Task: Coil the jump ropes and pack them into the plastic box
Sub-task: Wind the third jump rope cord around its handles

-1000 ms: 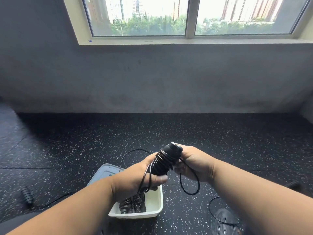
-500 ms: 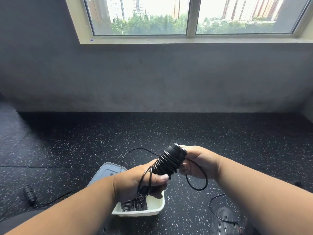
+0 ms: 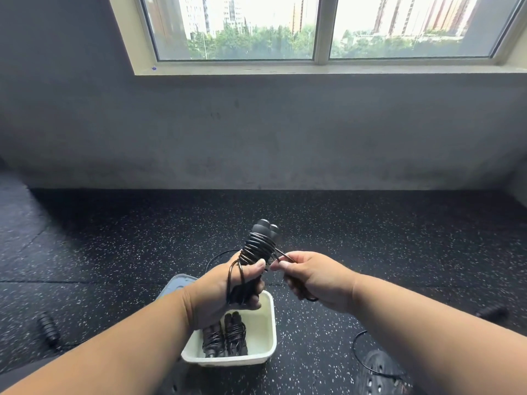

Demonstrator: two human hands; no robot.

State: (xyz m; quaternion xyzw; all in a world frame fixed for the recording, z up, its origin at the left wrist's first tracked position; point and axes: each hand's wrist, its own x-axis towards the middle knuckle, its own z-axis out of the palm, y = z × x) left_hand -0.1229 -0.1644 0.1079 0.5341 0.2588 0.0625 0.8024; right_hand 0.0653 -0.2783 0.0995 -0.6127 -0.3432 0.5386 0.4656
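Note:
My left hand (image 3: 228, 292) grips the lower part of a pair of black jump rope handles (image 3: 261, 240), held upright with black cord wound round them. A few loops of cord hang over my left thumb. My right hand (image 3: 313, 277) pinches the loose end of the cord just right of the handles, and a short loop runs through its palm. Below the hands stands a white plastic box (image 3: 269, 326) on the floor. Two coiled black jump ropes (image 3: 225, 334) lie inside it.
The box's grey lid (image 3: 178, 283) lies behind it on the speckled black floor. Loose black rope handles lie at the left (image 3: 47, 327) and right (image 3: 492, 312), with cord trailing. A dark shoe (image 3: 376, 374) shows at the bottom right. A grey wall stands ahead.
The handles tipped from a slant to upright. My right hand came off the top of the bundle, moved lower right and now pinches the cord end pulled taut.

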